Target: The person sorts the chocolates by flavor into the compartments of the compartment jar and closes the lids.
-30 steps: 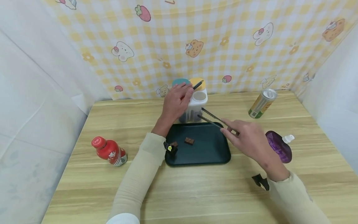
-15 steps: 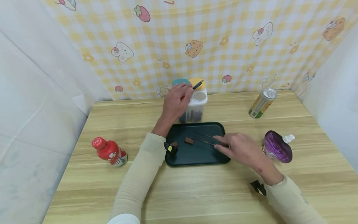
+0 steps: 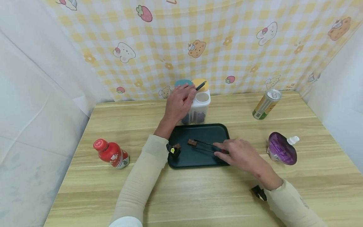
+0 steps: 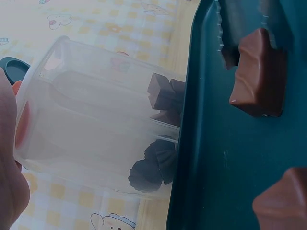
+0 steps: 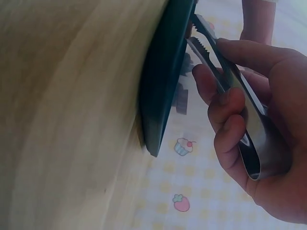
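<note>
In the head view my left hand (image 3: 179, 102) holds the top of a clear container (image 3: 198, 114) with teal and yellow lids. One dark lid stands raised beside an opening, and dark pieces lie at the bottom. My right hand (image 3: 239, 156) grips metal tongs (image 5: 268, 143). Their serrated tips reach either side of a chocolate piece (image 4: 259, 74) on the dark green tray (image 3: 210, 160); whether they touch it I cannot tell. A second chocolate piece (image 4: 285, 203) lies further left on the tray, partly hidden by the left wrist's camera in the head view.
A red bottle (image 3: 112, 154) stands on the left of the wooden table (image 3: 198, 201). Towards the back right is a silver-topped can (image 3: 266, 104). Right of my right hand sits a purple pouch (image 3: 281, 148) with a white cap. A checked curtain (image 3: 158, 37) hangs behind.
My right hand has brought the tongs from beside the container down and left over the tray, to the chocolate piece. My left hand stays on the container.
</note>
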`<state>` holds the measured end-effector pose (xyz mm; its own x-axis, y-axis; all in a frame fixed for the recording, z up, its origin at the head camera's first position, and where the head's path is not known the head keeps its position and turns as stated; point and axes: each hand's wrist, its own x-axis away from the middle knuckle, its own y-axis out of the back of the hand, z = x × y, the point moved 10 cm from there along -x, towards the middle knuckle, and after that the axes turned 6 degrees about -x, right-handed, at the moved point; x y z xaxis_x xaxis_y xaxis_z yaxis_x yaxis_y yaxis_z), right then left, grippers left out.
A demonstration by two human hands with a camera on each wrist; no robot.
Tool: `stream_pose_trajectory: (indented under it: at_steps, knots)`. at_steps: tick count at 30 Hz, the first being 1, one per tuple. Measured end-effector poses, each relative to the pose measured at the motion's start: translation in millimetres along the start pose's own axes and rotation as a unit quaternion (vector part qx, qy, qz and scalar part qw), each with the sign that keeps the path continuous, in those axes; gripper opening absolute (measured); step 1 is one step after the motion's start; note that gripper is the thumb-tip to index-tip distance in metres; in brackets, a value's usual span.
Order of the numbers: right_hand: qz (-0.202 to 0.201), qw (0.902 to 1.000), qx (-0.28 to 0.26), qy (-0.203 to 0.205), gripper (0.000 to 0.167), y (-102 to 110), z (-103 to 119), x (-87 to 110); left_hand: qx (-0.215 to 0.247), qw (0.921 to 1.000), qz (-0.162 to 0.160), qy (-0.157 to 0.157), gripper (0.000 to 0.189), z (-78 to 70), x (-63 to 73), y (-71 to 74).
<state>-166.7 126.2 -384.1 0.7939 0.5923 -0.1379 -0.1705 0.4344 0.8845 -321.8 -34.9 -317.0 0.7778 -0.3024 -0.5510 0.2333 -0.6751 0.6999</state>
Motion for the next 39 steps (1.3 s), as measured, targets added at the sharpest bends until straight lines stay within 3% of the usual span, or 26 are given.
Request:
stream_pose_trajectory:
  at_steps: [10, 21, 33, 39]
  knots:
    - [0.015, 0.9998, -0.008, -0.009, 0.034, -7.8, -2.6, 0.3, -0.004, 1.0, 0.002, 0.004, 0.045, 0.8, 0.1, -0.5]
    - [0.006, 0.9998, 0.005, 0.021, 0.03, -5.6, 3.1, 0.9, -0.005, 1.0, 0.003, 0.004, 0.044, 0.0, -0.1, -0.7]
    - [0.006, 0.9997, 0.007, 0.021, 0.03, -6.1, 2.3, 0.7, -0.003, 1.0, -0.002, 0.005, 0.043, 0.1, -0.9, 1.0]
    - [-0.013, 0.9993, 0.012, 0.034, 0.029, -3.0, 3.5, 2.3, -0.002, 1.0, 0.0, 0.004, 0.043, 0.1, -1.1, -0.3]
